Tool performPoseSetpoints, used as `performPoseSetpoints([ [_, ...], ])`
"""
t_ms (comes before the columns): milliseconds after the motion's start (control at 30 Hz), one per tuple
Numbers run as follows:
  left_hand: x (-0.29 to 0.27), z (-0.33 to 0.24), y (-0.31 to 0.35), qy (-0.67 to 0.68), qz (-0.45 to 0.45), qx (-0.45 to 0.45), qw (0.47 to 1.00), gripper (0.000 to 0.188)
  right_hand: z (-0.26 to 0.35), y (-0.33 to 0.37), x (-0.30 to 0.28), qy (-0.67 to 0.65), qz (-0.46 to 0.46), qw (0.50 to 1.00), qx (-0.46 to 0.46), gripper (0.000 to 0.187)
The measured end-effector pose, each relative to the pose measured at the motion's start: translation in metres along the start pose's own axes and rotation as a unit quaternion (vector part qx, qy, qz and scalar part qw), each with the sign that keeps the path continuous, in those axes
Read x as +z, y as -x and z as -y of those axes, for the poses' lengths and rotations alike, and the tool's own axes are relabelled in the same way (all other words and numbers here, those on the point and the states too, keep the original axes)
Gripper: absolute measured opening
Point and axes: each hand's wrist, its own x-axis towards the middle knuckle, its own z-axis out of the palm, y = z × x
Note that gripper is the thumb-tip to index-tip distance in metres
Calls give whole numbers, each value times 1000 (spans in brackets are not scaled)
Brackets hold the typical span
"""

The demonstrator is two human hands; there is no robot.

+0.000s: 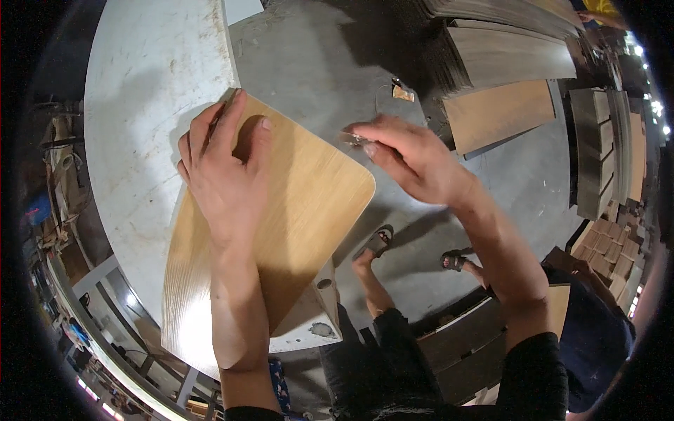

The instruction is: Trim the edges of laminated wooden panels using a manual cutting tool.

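Observation:
A light wood-grain board [319,175] with a rounded corner lies across the end of a white worktable [140,105], jutting past it on the right. My left hand [228,158] holds it near its far end, fingers bent at the far-left edge and thumb on the top face. To the right of the board's edge, my right hand [421,158] is closed in a pinch. Between its thumb and forefinger is a small, thin metal piece [354,139], perhaps a blade. The piece sits just off the board's edge; whether it touches is unclear.
Stacks of panels [512,52] stand at the far right, with a brown board [500,116] beside them. A small scrap [402,93] lies on the grey floor [309,63]. Close on my right is a person in dark clothing [597,344]. Metal framing [119,302] runs along the left.

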Motion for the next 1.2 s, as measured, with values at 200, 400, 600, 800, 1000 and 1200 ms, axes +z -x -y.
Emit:
performPoseSetpoints([
  [200, 5, 5, -2, 35, -10, 10, 999, 37, -1, -36, -8, 59, 97, 992, -59, 29],
  [400, 0, 2, -5, 23, -3, -24, 999, 35, 23, 46, -34, 22, 161, 986, -26, 41],
  [600, 4, 2, -2, 19, 8, -23, 1000, 36, 35, 47, 12, 85, -55, 990, 100, 53],
  [800, 1, -5, -5, 47, 11, -42, 998, 35, 52, 74, 63, 99, -184, 973, 103, 51],
  [1000, 3, 6, 0, 45, 14, -53, 997, 34, 88, 76, 74, 124, -113, 976, 137, 46],
  [1200, 3, -5, -3, 56, 10, -62, 996, 34, 80, 64, 95, 27, -321, 916, 239, 44],
])
